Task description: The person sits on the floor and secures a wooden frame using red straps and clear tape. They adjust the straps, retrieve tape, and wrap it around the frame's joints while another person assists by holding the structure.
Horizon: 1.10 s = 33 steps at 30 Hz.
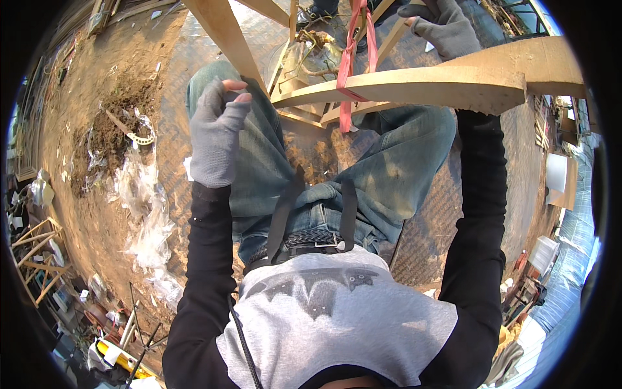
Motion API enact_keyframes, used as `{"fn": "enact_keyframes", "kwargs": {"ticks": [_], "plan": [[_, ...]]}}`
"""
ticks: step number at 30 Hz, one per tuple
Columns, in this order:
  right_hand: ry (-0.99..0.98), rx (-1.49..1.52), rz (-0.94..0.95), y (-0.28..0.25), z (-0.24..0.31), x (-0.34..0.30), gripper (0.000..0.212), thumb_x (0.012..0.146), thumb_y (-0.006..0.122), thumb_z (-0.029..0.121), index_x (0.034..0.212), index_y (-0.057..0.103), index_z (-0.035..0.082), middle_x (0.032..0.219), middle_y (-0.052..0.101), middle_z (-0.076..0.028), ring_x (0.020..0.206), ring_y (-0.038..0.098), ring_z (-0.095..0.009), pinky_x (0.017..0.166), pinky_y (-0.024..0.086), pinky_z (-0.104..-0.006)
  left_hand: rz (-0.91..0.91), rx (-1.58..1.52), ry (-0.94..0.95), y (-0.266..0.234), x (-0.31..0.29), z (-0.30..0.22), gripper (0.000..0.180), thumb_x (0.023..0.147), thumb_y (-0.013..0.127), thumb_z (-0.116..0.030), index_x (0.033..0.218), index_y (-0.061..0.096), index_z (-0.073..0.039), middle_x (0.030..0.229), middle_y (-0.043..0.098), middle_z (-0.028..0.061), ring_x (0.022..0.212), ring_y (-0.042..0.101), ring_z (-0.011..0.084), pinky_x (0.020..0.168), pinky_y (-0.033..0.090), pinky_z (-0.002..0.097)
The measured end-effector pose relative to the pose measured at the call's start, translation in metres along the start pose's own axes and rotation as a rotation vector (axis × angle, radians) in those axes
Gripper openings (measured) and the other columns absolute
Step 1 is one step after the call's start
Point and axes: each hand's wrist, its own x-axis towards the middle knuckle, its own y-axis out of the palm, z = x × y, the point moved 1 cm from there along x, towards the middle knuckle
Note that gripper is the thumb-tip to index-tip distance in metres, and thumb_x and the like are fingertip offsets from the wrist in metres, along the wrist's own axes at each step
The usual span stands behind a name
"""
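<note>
Your left hand [217, 139], in a grey glove with bare fingertips, is in the upper left of the frame over the left knee of your jeans [256, 155]; its fingers are half bent, and I cannot tell if they pinch something. Your right hand [450, 32], gloved the same, is at the upper right, fingers curled near a narrow wooden slat [390, 44]; whether it grips this slat is also not clear. The curved wooden beam [440, 85] runs from the upper centre to the upper right, its left end apart from your left hand, its right part below your right hand in the frame and crossing your black sleeve [481, 175]. A pink strap [344, 74] goes around the beam. Clear plastic film [139, 201] lies at the left.
</note>
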Motion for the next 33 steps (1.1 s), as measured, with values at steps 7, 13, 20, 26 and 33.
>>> {"fn": "enact_keyframes", "kwargs": {"ticks": [7, 13, 20, 26, 33], "plan": [[-0.053, -0.268, -0.677, -0.026, -0.003, -0.118, 0.021, 0.094, 0.056, 0.019, 0.094, 0.065, 0.000, 0.084, 0.066, -0.007, 0.073, 0.062, -0.014, 0.071, 0.050, -0.0238, -0.461, 0.075, 0.055, -0.063, -0.020, -0.013, 0.029, 0.092, 0.057, -0.021, 0.071, 0.064, -0.001, 0.067, 0.058, 0.0019, 0.059, 0.049, 0.0072, 0.057, 0.040, 0.0206], [0.344, -0.205, -0.538, -0.012, -0.018, -0.154, 0.013, 0.092, 0.056, 0.009, 0.097, 0.062, 0.000, 0.084, 0.064, -0.003, 0.075, 0.059, -0.010, 0.072, 0.048, -0.0219, -0.040, 0.255, 0.147, -0.052, 0.012, -0.025, 0.049, 0.087, 0.059, -0.013, 0.133, 0.046, -0.002, 0.123, 0.054, 0.0097, 0.104, 0.054, 0.0129, 0.093, 0.041, 0.0272], [0.516, -0.623, -0.102, 0.024, -0.020, -0.123, 0.019, 0.087, 0.060, 0.010, 0.104, 0.063, 0.003, 0.088, 0.066, -0.002, 0.084, 0.061, -0.010, 0.076, 0.048, -0.0225, 0.065, 0.210, 0.191, -0.045, 0.063, -0.047, 0.053, 0.088, 0.059, -0.023, 0.133, 0.044, 0.000, 0.121, 0.056, 0.0100, 0.106, 0.055, 0.0160, 0.096, 0.040, 0.0291], [0.525, -0.597, 0.097, 0.025, -0.095, -0.106, 0.027, 0.083, 0.066, 0.018, 0.105, 0.064, 0.003, 0.091, 0.067, -0.008, 0.085, 0.063, -0.010, 0.076, 0.048, -0.0255, 0.057, 0.162, 0.294, -0.028, 0.076, -0.037, 0.053, 0.090, 0.056, -0.028, 0.130, 0.044, 0.004, 0.120, 0.056, 0.0099, 0.106, 0.056, 0.0163, 0.096, 0.043, 0.0301], [0.430, -0.148, -0.200, 0.019, -0.159, -0.084, 0.020, 0.087, 0.060, 0.009, 0.103, 0.064, -0.002, 0.085, 0.066, -0.002, 0.077, 0.059, -0.008, 0.072, 0.046, -0.0217, -0.105, 0.040, 0.082, -0.021, 0.088, -0.026, 0.051, 0.093, 0.053, -0.038, 0.125, 0.046, 0.002, 0.117, 0.055, 0.0121, 0.107, 0.056, 0.0203, 0.097, 0.044, 0.0356]]}}
